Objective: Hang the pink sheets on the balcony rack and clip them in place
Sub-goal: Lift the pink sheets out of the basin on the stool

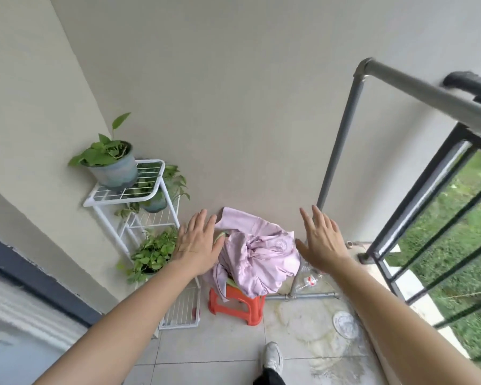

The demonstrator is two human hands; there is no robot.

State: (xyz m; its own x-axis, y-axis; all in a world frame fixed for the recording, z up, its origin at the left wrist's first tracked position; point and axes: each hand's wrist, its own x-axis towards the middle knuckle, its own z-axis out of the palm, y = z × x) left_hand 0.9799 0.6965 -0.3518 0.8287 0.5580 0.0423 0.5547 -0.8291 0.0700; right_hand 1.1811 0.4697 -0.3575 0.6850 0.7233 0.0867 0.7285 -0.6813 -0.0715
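Observation:
A crumpled heap of pink sheets lies in a green basin on an orange plastic stool against the wall. My left hand hovers at the heap's left side, fingers spread, holding nothing. My right hand hovers at its right side, also spread and empty. Neither hand touches the fabric. The grey pipe drying rack rises right of the stool, its top bar running to the upper right. No clips are visible.
A white wire plant stand with potted plants stands left of the stool. A black balcony railing with grass beyond runs along the right. An empty plastic bottle and a floor drain lie on the tiles. My shoe is below.

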